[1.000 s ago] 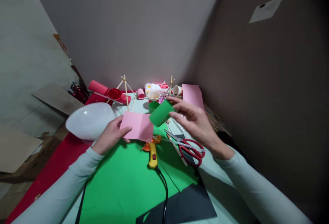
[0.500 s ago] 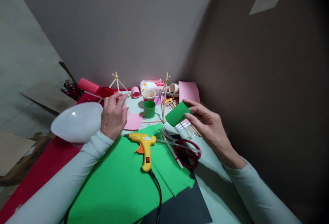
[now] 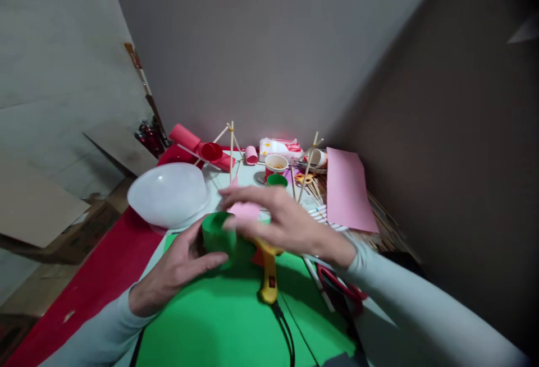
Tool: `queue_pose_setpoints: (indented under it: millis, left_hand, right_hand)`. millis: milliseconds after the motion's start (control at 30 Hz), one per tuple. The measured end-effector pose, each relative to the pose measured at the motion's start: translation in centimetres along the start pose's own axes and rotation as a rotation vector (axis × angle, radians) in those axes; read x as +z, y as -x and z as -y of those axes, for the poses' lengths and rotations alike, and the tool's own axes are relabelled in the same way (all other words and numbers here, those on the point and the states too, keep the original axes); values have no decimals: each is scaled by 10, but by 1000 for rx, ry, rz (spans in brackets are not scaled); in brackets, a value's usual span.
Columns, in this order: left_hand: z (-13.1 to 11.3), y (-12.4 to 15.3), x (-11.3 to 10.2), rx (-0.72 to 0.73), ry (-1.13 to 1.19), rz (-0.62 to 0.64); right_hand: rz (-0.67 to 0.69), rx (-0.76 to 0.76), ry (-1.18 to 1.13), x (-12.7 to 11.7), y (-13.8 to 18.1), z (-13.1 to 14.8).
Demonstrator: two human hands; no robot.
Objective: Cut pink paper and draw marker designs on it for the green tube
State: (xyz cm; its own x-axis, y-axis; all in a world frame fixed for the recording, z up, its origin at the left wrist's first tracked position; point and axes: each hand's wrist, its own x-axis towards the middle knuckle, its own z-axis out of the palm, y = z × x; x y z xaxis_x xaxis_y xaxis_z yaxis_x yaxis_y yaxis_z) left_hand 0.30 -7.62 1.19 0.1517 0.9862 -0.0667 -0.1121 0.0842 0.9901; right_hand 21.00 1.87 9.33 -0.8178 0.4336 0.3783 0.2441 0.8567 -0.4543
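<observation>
My left hand [image 3: 179,269] is curled round a green paper tube [image 3: 218,239], which stands just above the green paper sheet [image 3: 219,322]; thumb and fingers grip its side. My right hand [image 3: 280,224] reaches across from the right with its fingers stretched out and slightly blurred. Its lower fingertips touch the tube's rim. A small pink folded paper [image 3: 245,210] lies on the table just behind the tube. The yellow glue gun [image 3: 269,280] lies under my right wrist, its black cord running toward me.
A white bowl [image 3: 168,193] sits upside down at the left, on a red sheet [image 3: 96,277]. At the back stand stick frames [image 3: 231,151], paper cups [image 3: 275,164] and a tissue pack [image 3: 280,146]. At the right are a pink sheet [image 3: 347,190] and red scissors [image 3: 343,291].
The green tube has moved from my right hand, at the right, to my left hand at centre-left. My left hand left the pink paper and came toward me. The view shifted left.
</observation>
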Motion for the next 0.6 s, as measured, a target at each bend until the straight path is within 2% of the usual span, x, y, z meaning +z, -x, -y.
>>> queue_pose_setpoints:
  millis: [33, 67, 100, 133, 233, 333, 467, 600]
  left_hand:
    - [1, 0, -4, -21, 11, -21]
    - [2, 0, -8, -36, 28, -48]
    - [4, -1, -12, -44, 49, -76]
    - [6, -2, -15, -48, 69, -93]
    - [14, -6, -20, -40, 102, -129]
    - [19, -9, -23, -31, 38, -117]
    - [19, -10, -21, 23, -111, -59]
    - [17, -9, -18, 58, -163, -25]
  right_hand:
    - [-38, 69, 151, -9, -14, -15]
    - [-16, 161, 387, -17, -28, -33]
    - [61, 233, 648, -23, -41, -51]
    - [113, 265, 729, -28, -55, -71]
    - [237, 299, 825, -22, -88, -122]
    - [316, 340, 866, -1, -107, -157]
    - [308, 406, 857, 20, -119, -180]
    - [190, 445, 783, 11, -122, -187]
